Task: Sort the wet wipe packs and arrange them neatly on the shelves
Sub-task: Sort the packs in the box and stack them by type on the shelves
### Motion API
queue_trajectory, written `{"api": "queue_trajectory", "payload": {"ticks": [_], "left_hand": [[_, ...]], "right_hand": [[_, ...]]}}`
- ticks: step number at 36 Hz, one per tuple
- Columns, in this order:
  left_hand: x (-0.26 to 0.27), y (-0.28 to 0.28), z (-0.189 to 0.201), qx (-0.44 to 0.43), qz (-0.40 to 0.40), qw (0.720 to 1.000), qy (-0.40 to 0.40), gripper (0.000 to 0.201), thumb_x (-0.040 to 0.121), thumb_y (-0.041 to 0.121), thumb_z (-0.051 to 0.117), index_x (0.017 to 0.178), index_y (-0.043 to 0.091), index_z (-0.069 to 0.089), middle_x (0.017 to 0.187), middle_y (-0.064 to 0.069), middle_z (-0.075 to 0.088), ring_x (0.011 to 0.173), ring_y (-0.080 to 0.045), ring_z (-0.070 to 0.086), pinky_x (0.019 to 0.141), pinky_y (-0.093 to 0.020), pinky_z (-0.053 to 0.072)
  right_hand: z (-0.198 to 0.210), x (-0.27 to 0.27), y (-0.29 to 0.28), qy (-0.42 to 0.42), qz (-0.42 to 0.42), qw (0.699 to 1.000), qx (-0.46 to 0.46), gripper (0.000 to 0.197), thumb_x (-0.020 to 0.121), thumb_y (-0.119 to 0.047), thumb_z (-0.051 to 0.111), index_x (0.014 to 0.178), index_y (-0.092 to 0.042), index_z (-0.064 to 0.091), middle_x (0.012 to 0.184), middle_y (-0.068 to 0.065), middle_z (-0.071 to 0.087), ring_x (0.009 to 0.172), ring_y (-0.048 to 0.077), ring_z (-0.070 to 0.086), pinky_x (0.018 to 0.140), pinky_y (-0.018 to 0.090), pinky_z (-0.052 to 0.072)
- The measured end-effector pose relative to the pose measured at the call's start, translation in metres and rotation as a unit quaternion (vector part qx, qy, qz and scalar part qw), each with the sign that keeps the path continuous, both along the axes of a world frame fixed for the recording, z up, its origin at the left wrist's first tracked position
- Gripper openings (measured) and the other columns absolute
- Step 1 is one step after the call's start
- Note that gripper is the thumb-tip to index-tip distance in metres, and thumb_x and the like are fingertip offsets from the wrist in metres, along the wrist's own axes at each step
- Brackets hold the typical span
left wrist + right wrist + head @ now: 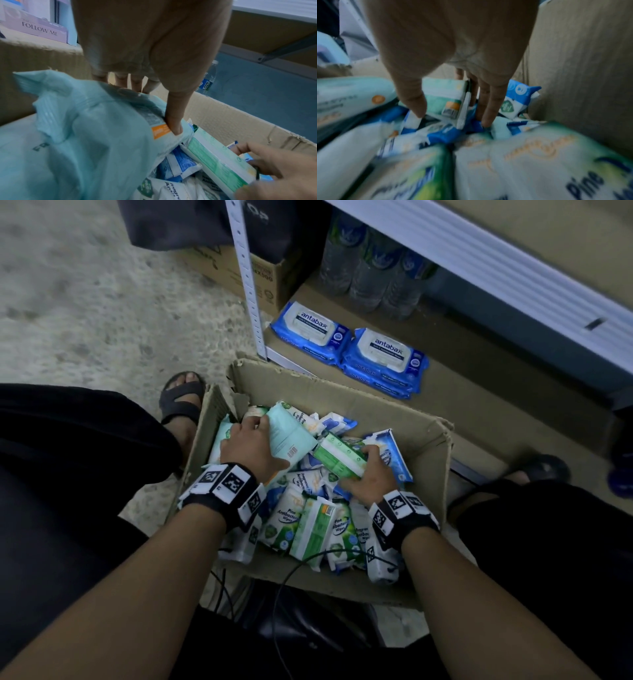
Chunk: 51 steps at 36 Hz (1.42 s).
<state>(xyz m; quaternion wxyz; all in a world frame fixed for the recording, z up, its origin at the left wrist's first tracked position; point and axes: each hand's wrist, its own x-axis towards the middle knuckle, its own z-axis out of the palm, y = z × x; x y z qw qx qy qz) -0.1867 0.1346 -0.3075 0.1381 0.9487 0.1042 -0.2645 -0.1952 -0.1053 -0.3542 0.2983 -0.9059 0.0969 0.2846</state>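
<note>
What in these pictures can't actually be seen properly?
- Bottom of the brown cardboard box: head view, buried under packs.
- Pale teal wipe pack's front label: left wrist view, turned away.
- Right hand's grip on the green-and-white pack: right wrist view, blurred.

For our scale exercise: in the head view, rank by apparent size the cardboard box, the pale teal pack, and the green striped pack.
1. Brown cardboard box
2. Pale teal wipe pack, held by the left hand
3. Green striped wipe pack, held by the right hand

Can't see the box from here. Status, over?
Left hand grips teal pack. Right hand grips green pack. Both still in box. Blue packs already shelved. Nothing blocking.
</note>
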Motion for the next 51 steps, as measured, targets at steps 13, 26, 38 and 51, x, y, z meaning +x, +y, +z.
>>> {"api": "queue_trajectory", "payload": {"ticks": [13, 26, 38, 51], "left_hand": [[-0.003, -0.003, -0.001, -0.007, -0.003, 1.000, -0.015, 0.093, 0.080, 0.051, 0.073, 0.151, 0.016, 0.023, 0.153, -0.007, 0.028, 0.137, -0.033, 0.028, 0.104, -0.049, 0.034], [0.003, -0.003, -0.001, -0.003, -0.005, 1.000, 0.003, 0.094, 0.079, 0.052, 0.072, 0.151, 0.017, 0.022, 0.154, -0.007, 0.026, 0.137, -0.033, 0.027, 0.106, -0.049, 0.032], [0.002, 0.000, -0.004, -0.012, -0.002, 1.000, 0.007, 0.097, 0.078, 0.054, 0.072, 0.152, 0.019, 0.020, 0.155, -0.007, 0.025, 0.139, -0.034, 0.025, 0.107, -0.051, 0.031], [0.004, 0.001, -0.005, -0.016, 0.000, 1.000, 0.010, 0.096, 0.078, 0.054, 0.073, 0.151, 0.019, 0.021, 0.155, -0.007, 0.024, 0.139, -0.034, 0.025, 0.107, -0.052, 0.030]], "right_hand": [[-0.011, -0.009, 0.010, -0.024, -0.036, 0.999, -0.007, 0.072, 0.072, -0.022, 0.086, 0.125, -0.019, 0.036, 0.114, 0.008, 0.062, 0.098, 0.028, 0.062, 0.072, 0.028, 0.041], [0.015, 0.017, -0.032, -0.003, -0.020, 0.995, -0.094, 0.061, 0.072, -0.010, 0.082, 0.124, -0.019, 0.053, 0.112, 0.016, 0.063, 0.098, 0.031, 0.063, 0.081, 0.031, 0.052], [0.041, 0.017, -0.051, 0.087, 0.203, 0.935, -0.277, 0.052, 0.088, -0.011, 0.060, 0.138, -0.010, 0.048, 0.125, 0.016, 0.060, 0.114, 0.034, 0.057, 0.095, 0.041, 0.050], [0.041, 0.004, -0.006, 0.071, 0.249, 0.956, -0.136, 0.048, 0.078, -0.027, 0.075, 0.123, -0.024, 0.059, 0.122, 0.003, 0.055, 0.115, 0.025, 0.053, 0.091, 0.033, 0.045]]}}
